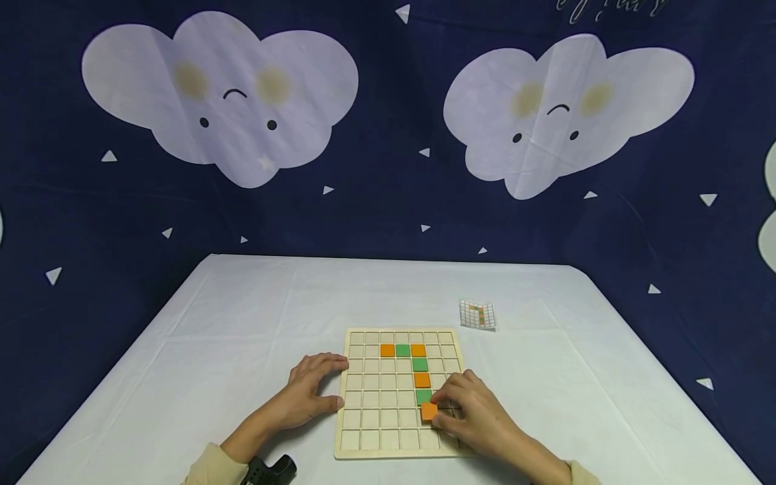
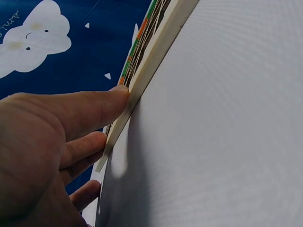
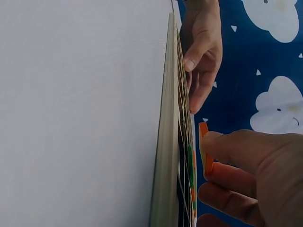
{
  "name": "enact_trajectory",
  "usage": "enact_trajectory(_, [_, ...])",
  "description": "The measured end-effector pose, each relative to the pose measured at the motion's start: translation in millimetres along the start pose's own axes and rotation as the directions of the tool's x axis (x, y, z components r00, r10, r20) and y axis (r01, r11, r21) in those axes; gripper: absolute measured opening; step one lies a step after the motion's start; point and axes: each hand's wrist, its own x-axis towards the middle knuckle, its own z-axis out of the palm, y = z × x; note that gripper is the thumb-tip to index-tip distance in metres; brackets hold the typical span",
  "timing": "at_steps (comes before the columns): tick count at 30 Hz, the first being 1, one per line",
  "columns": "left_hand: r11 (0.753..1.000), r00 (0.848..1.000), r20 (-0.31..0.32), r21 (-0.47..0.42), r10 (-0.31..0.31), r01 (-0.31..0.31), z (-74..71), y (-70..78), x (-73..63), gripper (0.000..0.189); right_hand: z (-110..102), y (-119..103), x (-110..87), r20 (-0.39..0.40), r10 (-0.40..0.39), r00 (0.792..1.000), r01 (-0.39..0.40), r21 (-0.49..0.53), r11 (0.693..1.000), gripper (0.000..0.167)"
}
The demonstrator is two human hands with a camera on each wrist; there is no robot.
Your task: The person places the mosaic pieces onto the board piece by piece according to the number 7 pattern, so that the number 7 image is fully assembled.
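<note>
A pale wooden grid board [image 1: 370,402] lies on the table. Orange and green square tiles fill part of it: a row near the top, with orange tile [image 1: 387,350] at its left end, and a column running down from the row's right end to a green tile [image 1: 423,397]. Between thumb and fingers, my right hand [image 1: 481,414] pinches another orange tile [image 3: 206,149], held just above the board below that green one. My left hand [image 1: 306,394] rests at the board's left edge, thumb and fingertips touching the rim [image 2: 150,59], fingers spread.
Behind the board's top right corner lies a small printed card [image 1: 477,315] showing a coloured grid pattern. White cloth covers the table [image 1: 242,303]. A dark blue backdrop [image 1: 388,215] with clouds hangs behind. A black device [image 1: 273,470] is strapped by my left wrist.
</note>
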Motion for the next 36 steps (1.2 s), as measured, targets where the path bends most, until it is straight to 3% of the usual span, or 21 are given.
enact_trajectory(11, [1.000, 1.000, 0.001, 0.005, -0.001, 0.001, 0.8, -0.3, 0.6, 0.054, 2.6, -4.3, 1.5, 0.075, 0.068, 0.995, -0.066, -0.032, 0.997, 0.017])
enact_trajectory(36, [1.000, 1.000, -0.004, 0.007, -0.006, 0.006, 0.8, 0.7, 1.1, 0.054, 6.1, -2.9, 1.0, 0.063, 0.026, 0.998, -0.022, -0.060, 0.998, 0.020])
